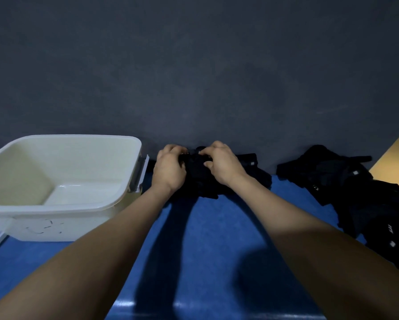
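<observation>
A small black garment lies bunched on the blue table against the dark wall. My left hand grips its left side with curled fingers. My right hand grips its right side, fingers curled over the top edge. Both hands sit close together at the far end of the table. The cloth between the hands is dark and its folds are hard to make out.
An empty cream plastic tub with a grey side handle stands at the left, close to my left hand. A heap of black garments lies at the right. A grey wall backs the table. A yellow surface shows at far right.
</observation>
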Available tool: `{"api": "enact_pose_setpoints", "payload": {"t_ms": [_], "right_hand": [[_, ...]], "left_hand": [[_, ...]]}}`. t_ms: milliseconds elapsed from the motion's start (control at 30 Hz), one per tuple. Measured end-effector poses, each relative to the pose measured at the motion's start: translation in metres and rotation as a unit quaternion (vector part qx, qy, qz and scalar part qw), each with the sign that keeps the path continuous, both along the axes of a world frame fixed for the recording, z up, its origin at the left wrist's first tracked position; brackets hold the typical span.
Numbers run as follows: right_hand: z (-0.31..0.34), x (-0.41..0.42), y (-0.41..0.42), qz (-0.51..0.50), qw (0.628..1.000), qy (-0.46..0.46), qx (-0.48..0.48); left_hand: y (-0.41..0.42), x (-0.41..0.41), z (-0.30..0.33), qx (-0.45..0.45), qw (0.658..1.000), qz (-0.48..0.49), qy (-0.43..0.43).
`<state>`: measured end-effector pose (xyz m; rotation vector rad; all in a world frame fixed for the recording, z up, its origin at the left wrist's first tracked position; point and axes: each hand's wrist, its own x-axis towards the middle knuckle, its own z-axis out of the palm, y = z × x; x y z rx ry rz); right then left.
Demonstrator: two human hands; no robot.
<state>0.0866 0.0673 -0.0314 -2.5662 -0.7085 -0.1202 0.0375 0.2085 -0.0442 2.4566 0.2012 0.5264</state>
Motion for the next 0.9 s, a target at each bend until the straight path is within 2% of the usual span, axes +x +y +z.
{"api": "enact_pose_setpoints", "payload": {"t_ms": [533, 733, 900], "right_hand": [[-0.003, -0.016, 0.002, 0.027, 1.000, 0.000, 0.016], [0.006, -0.014, -0.009, 0.005, 1.000, -0.011, 0.018], [0.015, -0.021, -0.049, -0.039, 0.999, -0.023, 0.011]], "left_hand": [[-0.002, -0.017, -0.010, 0.016, 1.000, -0.001, -0.026], [-0.009, -0.013, 0.007, 0.028, 0.999, -0.016, -0.023], [-0.041, -0.010, 0.019, 0.018, 0.998, -0.059, -0.015]]}}
